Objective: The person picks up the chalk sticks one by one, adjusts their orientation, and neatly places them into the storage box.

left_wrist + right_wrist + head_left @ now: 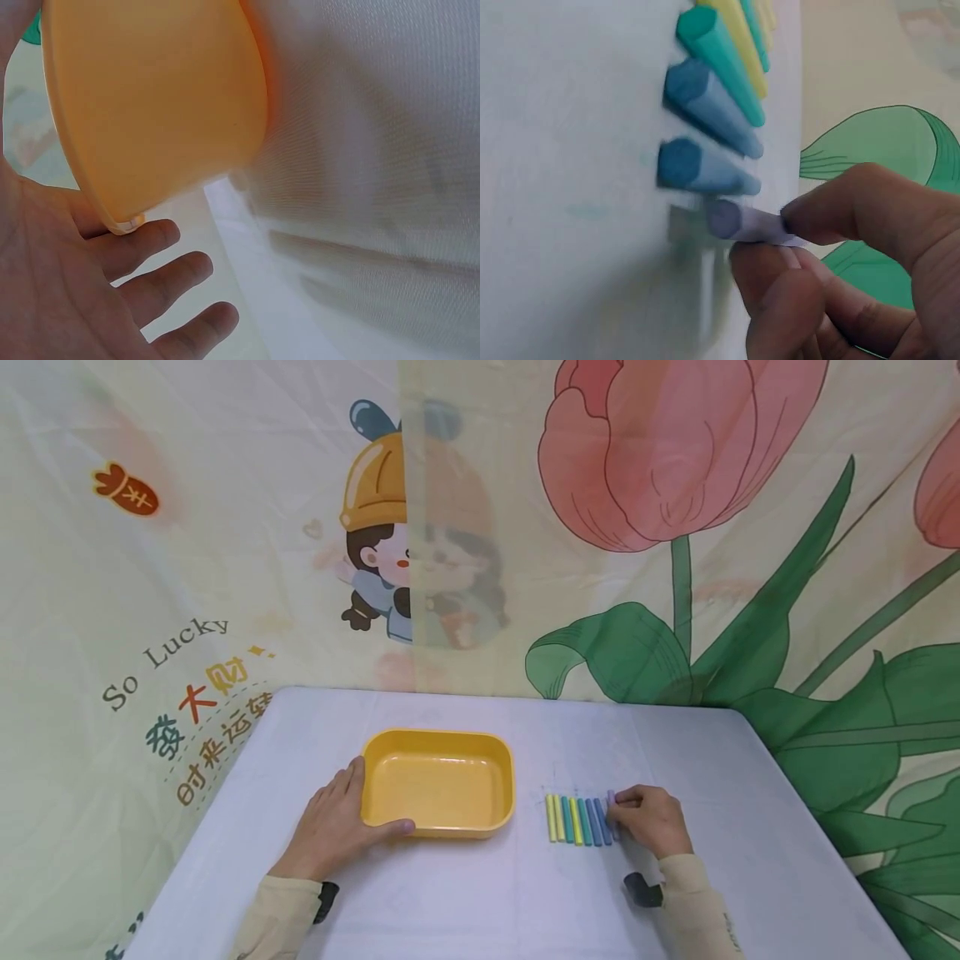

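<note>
My right hand pinches the purple chalk between thumb and finger. In the right wrist view that stick looks lifted a bit off the table, though the blur makes me unsure. It is the last one at the 3 o'clock end of the row, so it is the easiest one to take without bumping the others.

The chalk sticks lie side by side, just touching: yellow ones, green ones, then blue ones next to my fingers.

My left hand rests flat against the yellow tray, at its 8 o'clock corner. The fingers lie straight beside the wall and the thumb lies along the front rim. It grips nothing; I think it just keeps the tray from sliding. The tray sits at 9 o'clock from the chalk, well apart, and it has nothing in it.

Everything sits on a table with a pale cloth. Behind it, at 12 o'clock, hangs a curtain with a cartoon girl in a helmet and a big pink tulip with green leaves.
</note>
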{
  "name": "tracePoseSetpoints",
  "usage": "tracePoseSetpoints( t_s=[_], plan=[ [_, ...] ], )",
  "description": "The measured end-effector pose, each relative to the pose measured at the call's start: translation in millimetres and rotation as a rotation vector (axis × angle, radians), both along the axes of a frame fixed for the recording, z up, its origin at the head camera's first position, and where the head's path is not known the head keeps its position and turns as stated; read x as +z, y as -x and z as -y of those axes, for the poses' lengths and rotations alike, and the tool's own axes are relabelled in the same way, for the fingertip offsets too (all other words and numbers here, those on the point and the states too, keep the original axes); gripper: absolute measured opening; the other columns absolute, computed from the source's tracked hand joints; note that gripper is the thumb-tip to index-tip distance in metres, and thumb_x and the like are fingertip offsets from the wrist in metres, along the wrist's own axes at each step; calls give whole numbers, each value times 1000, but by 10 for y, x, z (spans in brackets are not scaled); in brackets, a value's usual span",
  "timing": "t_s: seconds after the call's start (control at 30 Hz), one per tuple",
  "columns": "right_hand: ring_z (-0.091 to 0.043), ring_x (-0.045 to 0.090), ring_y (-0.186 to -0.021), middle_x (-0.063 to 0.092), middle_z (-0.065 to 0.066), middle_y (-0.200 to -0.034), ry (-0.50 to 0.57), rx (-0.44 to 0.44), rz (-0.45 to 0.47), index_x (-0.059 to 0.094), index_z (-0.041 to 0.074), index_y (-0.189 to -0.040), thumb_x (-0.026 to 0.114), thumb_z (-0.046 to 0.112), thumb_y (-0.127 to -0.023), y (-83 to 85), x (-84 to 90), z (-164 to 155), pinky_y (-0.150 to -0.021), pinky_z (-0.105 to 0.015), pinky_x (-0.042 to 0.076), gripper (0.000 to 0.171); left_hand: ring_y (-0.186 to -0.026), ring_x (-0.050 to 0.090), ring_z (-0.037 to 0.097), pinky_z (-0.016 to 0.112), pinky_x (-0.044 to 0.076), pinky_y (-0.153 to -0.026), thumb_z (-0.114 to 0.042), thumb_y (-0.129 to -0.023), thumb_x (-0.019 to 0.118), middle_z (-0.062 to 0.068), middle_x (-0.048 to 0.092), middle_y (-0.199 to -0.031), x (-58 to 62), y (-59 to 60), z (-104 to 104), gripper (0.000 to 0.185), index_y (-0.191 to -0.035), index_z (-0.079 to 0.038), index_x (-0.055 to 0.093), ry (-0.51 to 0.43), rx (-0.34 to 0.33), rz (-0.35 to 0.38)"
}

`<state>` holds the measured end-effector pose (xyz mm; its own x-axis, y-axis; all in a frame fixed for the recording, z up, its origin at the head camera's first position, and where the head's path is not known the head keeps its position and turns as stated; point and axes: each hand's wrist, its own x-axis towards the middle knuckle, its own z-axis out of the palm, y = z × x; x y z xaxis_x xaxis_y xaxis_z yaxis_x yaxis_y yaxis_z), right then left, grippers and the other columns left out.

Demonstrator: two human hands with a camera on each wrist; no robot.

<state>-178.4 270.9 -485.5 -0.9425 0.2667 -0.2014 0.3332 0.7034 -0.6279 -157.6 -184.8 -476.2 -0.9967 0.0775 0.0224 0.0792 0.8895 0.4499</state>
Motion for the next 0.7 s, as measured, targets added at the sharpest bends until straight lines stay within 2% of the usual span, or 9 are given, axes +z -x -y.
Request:
tracePoseSetpoints(
  t_s=[0.2, 0.37, 0.57, 0.7],
  plan=[
    [-21, 64, -81, 69, -13, -101, 142, -34, 2, 70, -2, -118, 76, 19, -87, 14, 2, 76, -62, -24, 55, 38, -134, 41, 45, 63, 31, -113, -88, -69, 65, 29, 34, -154, -13, 4, 5, 140, -158, 8, 15, -4, 4, 4],
    [-22, 62, -85, 68, -14, -106, 264, -61, 4, 68, -1, -123, 75, 24, -90, 25, 41, 161, -68, -26, 55, 42, -135, 40, 45, 63, 31, -113, -93, -66, 59, 29, 34, -155, -19, 6, 2, 143, -158, 8, 16, -6, 6, 0],
    [-22, 61, -85, 69, -13, -106, 339, -46, -23, 68, 0, -123, 76, 27, -92, 19, 118, 263, -72, -28, 55, 42, -136, 39, 45, 63, 31, -113, -88, -70, 64, 29, 33, -156, -21, -1, 3, 139, -158, 7, 15, -18, 2, -3],
    [-20, 62, -83, 70, -12, -102, 383, -49, -46, 69, 1, -122, 76, 24, -91, 6, 145, 341, -71, -28, 55, 40, -138, 38, 45, 63, 30, -113, -88, -70, 64, 29, 31, -157, -22, -5, 6, 139, -158, 8, 15, -26, -2, -1]
  ],
)
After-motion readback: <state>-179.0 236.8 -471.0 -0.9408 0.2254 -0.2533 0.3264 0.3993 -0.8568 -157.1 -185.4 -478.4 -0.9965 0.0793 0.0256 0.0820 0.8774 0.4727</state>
